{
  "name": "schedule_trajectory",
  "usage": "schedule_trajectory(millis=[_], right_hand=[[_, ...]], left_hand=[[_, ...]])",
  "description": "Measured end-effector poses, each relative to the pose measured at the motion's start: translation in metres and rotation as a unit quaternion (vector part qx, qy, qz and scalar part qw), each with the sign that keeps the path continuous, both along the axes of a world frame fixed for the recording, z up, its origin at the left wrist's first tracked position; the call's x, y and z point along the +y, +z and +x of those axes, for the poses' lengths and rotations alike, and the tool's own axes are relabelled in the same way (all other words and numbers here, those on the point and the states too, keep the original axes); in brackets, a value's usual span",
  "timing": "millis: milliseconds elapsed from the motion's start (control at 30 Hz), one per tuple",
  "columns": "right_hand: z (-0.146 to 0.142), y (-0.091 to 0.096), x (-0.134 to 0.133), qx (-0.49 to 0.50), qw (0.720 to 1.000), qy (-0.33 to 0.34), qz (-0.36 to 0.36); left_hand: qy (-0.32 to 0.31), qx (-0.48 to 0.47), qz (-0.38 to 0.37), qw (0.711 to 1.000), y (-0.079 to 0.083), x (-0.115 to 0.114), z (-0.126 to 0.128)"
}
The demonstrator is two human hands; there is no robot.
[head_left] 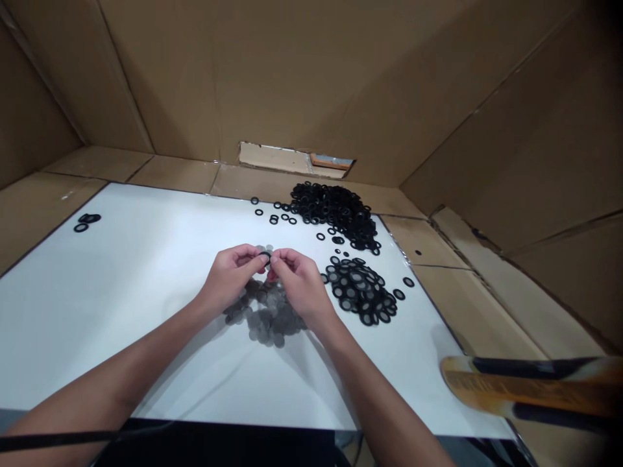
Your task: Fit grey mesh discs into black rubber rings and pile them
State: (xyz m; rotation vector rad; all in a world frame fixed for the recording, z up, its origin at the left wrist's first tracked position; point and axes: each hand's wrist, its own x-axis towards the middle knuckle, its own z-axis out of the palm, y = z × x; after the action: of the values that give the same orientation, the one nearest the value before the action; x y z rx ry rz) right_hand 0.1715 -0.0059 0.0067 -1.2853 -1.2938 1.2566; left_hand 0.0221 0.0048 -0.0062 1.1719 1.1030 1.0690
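Pinched over the worktop (121,279) just above the heaped grey discs (272,318): one black ring (266,254), both sides in a closed grip of left hand (231,275) and right hand (299,279); could slip down among those discs if pinched unevenly or too loosely; could also get mixed with the heap of disc-filled rings (363,288) if nudged by the right wrist; counted: two hands, one held ring, at least three loose rings (87,220) far left, two stray filled rings (399,294) rightmost; discs, filled heap and heap of empty rings (335,211) too overlapped to count.
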Motion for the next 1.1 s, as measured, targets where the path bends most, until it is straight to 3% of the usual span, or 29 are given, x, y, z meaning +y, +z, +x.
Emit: schedule_trajectory(millis=[733, 867, 1000, 1100], right_hand=[[-0.003, -0.004, -0.001, -0.022, 1.000, -0.006, 0.012], [0.009, 0.005, 0.005, -0.078, 0.996, -0.039, 0.028], [0.059, 0.024, 0.009, -0.253, 0.957, -0.137, 0.048], [0.106, 0.033, 0.002, -0.437, 0.879, -0.192, 0.007]], left_hand=[[-0.006, 0.008, -0.006, 1.000, -0.004, 0.001, -0.001], [0.014, 0.024, -0.005, 1.000, -0.002, 0.001, -0.001], [0.027, 0.030, 0.013, 0.999, 0.000, 0.001, -0.003], [0.027, 0.019, 0.030, 0.999, 0.002, 0.001, -0.004]])
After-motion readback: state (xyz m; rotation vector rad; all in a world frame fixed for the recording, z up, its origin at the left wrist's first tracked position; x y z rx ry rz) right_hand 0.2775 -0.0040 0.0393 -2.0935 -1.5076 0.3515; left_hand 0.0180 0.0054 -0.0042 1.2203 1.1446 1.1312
